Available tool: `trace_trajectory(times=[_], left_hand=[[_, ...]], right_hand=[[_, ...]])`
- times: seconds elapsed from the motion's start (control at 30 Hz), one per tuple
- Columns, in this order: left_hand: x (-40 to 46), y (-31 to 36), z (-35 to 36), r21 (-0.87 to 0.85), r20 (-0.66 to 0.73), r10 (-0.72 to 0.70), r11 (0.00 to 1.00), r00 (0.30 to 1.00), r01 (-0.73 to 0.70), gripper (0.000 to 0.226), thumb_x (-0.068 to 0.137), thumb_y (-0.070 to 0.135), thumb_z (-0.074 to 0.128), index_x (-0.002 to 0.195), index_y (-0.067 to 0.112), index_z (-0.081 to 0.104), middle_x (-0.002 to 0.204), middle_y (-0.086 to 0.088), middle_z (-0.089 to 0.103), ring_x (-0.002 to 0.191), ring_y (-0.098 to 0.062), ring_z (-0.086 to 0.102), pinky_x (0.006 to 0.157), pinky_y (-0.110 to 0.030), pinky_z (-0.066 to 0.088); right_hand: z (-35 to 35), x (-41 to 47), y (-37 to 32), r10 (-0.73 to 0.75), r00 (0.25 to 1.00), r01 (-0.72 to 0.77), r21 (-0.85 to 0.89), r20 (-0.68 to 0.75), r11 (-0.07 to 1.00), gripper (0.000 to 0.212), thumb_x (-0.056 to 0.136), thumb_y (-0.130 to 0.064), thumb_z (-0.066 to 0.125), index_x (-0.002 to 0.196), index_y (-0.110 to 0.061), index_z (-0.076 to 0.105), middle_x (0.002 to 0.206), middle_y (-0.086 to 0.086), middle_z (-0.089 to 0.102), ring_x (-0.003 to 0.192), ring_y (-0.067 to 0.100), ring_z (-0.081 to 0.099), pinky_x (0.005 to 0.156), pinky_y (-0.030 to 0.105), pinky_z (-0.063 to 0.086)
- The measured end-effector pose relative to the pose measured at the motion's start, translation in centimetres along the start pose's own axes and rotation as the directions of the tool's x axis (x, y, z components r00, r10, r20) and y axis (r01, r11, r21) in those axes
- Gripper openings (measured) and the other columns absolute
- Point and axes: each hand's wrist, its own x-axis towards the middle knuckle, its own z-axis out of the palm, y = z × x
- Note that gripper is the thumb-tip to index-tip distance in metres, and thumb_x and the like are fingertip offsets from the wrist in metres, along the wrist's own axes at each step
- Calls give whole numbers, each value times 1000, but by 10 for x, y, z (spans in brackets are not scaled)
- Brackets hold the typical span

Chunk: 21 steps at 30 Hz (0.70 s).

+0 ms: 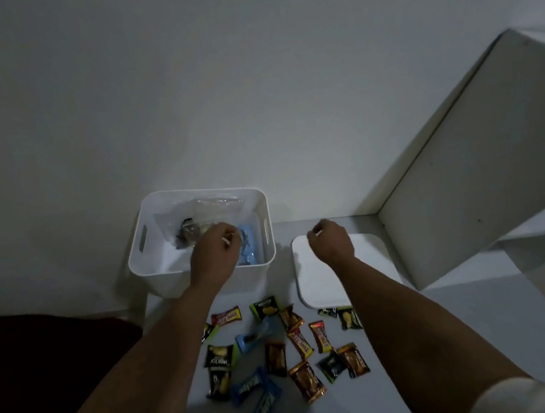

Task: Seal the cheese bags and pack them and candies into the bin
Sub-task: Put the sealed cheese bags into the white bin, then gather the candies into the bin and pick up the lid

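Roughly twenty wrapped candies (277,347) lie scattered on the white counter (457,338) in front of me, between my forearms, none of them touching the bin (201,272) beyond them. I judge them light, crinkly and a little slick in their foil, so I would pinch each by a crimped end or scoop several together rather than press on the flat middle. My left hand (214,254) is curled over the bin's open top with a small white thing pinched at its fingers (229,239); my right hand (330,240) is curled above the flat white lid (308,289), pinching a similar white bit. What those bits are I cannot tell; they are too small. Inside the bin I make out clear plastic bags (212,208), soft and floppy by the look of them, and a blue packet (249,244) against the right wall; whether the bags are sealed, or what the dark lump in one is, the dim light hides. The bin's floor is partly covered by my left hand.
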Motion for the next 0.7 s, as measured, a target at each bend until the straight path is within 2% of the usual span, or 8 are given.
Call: trace_trajectory(times=[0.1, 0.2, 0.27, 0.33, 0.4, 0.47, 0.57, 0.7], left_hand=[[-54, -4, 18, 16, 85, 76, 997, 993, -78, 10, 96, 25, 64, 89, 19, 68, 84, 3, 67, 73, -15, 64, 69, -39, 56], [-112, -27, 30, 97, 187, 67, 991, 980, -87, 8, 94, 28, 68, 97, 20, 70, 95, 4, 66, 88, -15, 62, 76, -33, 54], [-149, -59, 31, 234, 232, 40, 968, 972, -96, 36, 88, 42, 72, 116, 19, 69, 114, 0, 65, 106, -22, 61, 84, -27, 50], [-184, -98, 29, 427, 282, -86, 903, 956, -44, 83, 75, 67, 70, 141, 20, 54, 141, -8, 54, 128, -33, 52, 100, -41, 49], [-219, -128, 27, 564, 321, -284, 824, 904, 58, 128, 58, 87, 66, 160, 23, 23, 165, -15, 22, 149, -42, 25, 116, -56, 30], [-250, -142, 28, 618, 402, -424, 780, 812, 101, 154, 43, 99, 61, 160, 32, -12, 168, -8, -21, 155, -36, -11, 122, -58, 4], [-277, -150, 41, 625, 464, -418, 779, 781, 45, 162, 34, 104, 54, 155, 33, -26, 162, -5, -36, 152, -34, -26, 122, -62, -6], [-257, -170, 61, 604, 320, -352, 791, 879, 97, 153, 42, 107, 42, 161, 28, -11, 167, -9, -24, 154, -36, -20, 119, -66, -7]], right_hand=[[-2, -17, 71, 119, 992, -119, 15, 38, 993, 26, 92, -33, 61, 110, -15, 68, 110, 8, 73, 101, 29, 68, 81, 33, 52], [6, -42, 133, 126, 985, -126, -3, 116, 992, 33, 94, -36, 63, 116, -13, 68, 113, 9, 72, 106, 29, 67, 83, 32, 51], [16, -61, 168, 112, 977, -111, -14, 180, 994, 38, 95, -40, 63, 120, -12, 66, 116, 11, 71, 112, 31, 66, 91, 36, 53], [30, -82, 197, 134, 964, -134, -20, 229, 991, 49, 95, -48, 62, 128, -11, 62, 125, 16, 66, 120, 34, 61, 97, 39, 51], [44, -103, 219, 145, 957, -153, 12, 251, 988, 72, 88, -60, 64, 139, -11, 53, 136, 19, 56, 130, 38, 53, 102, 42, 47], [59, -121, 237, 89, 951, -106, 40, 297, 994, 106, 78, -70, 71, 154, -8, 33, 155, 21, 37, 147, 39, 32, 114, 48, 37], [83, -136, 250, -31, 934, 33, 1, 355, 999, 146, 59, -90, 68, 163, -15, -4, 171, 14, -2, 158, 33, -4, 125, 57, 8], [99, -126, 242, -132, 980, 132, 5, 152, 991, 132, 57, -100, 56, 158, -24, 19, 163, 4, 21, 153, 26, 17, 124, 60, 11]])
